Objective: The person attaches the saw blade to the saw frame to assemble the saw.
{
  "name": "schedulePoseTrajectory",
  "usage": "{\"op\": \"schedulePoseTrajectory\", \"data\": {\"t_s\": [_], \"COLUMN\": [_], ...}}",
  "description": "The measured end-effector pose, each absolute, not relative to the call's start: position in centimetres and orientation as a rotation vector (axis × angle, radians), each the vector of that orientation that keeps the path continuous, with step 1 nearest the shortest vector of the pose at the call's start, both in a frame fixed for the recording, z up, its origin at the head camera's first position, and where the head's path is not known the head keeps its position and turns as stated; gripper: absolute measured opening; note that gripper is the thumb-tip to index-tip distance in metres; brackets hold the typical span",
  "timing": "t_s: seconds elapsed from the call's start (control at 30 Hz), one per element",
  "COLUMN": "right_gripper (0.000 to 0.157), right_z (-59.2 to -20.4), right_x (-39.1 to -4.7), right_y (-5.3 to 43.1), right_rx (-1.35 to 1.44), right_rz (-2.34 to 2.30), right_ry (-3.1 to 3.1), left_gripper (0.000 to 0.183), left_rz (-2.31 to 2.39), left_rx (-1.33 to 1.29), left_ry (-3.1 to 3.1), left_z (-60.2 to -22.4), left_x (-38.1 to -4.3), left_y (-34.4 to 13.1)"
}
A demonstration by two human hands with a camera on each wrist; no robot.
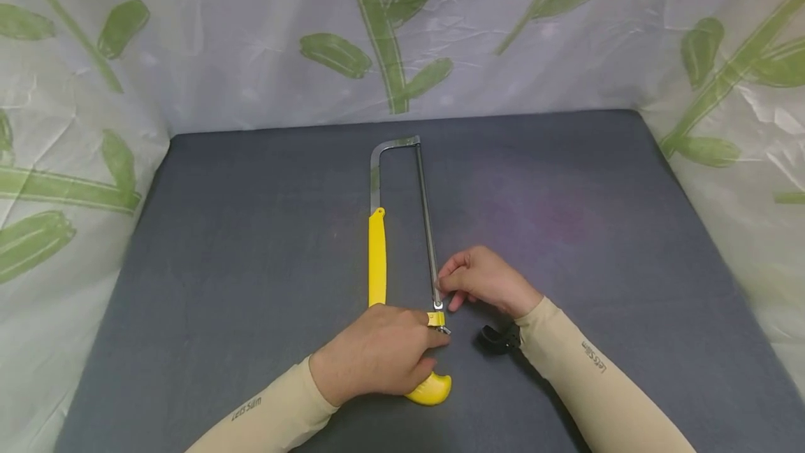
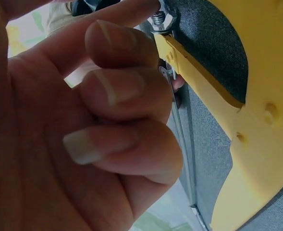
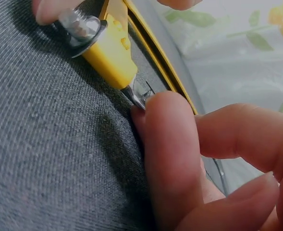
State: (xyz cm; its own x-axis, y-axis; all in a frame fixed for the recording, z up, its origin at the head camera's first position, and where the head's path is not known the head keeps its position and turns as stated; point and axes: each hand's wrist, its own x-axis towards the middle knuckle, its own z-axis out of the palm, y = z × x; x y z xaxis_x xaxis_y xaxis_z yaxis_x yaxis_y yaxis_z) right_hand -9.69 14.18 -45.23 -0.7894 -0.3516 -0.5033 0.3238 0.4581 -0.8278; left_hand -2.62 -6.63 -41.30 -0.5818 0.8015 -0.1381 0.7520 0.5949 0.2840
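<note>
The hacksaw with a yellow handle and flat grey metal frame lies on its side at the middle of the dark grey cloth-covered counter. Its handle end is near and its bent frame end far, which presumably brings the tension fitting within reach of both hands.

The long, narrow grey metal blade runs along the right side of the frame. Its near end meets the yellow blade holder, behind which sits the silver metal wing nut.

The left hand lies over the near part of the handle. Its index finger extends to the wing nut and three fingers curl toward the palm; whether it grips anything cannot be told. The placement suggests access to the nut's wings.

The right hand, right of the blade, pinches the blade's near end between nearly closed fingertips, probably to steady it against the holder. The black wrist-worn device sits clear of the hacksaw.
</note>
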Motion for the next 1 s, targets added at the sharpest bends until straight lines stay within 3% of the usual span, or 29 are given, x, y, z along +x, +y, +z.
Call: {"op": "schedulePoseTrajectory", "data": {"t_s": [0.63, 1.0], "right_gripper": [0.019, 0.006], "right_z": [-44.48, -44.42], "right_x": [-8.92, -8.95], "right_y": [13.75, 13.43], "right_rx": [0.017, -0.015], "right_rz": [-1.332, -1.232], "right_ry": [2.176, 2.239], "left_gripper": [0.028, 0.020], "left_rz": [0.304, 0.344], "left_rx": [1.263, 1.300], "left_ry": [2.555, 2.562], "left_z": [-41.19, -41.64], "left_x": [-2.62, -2.86], "left_y": [-6.82, -6.92]}}
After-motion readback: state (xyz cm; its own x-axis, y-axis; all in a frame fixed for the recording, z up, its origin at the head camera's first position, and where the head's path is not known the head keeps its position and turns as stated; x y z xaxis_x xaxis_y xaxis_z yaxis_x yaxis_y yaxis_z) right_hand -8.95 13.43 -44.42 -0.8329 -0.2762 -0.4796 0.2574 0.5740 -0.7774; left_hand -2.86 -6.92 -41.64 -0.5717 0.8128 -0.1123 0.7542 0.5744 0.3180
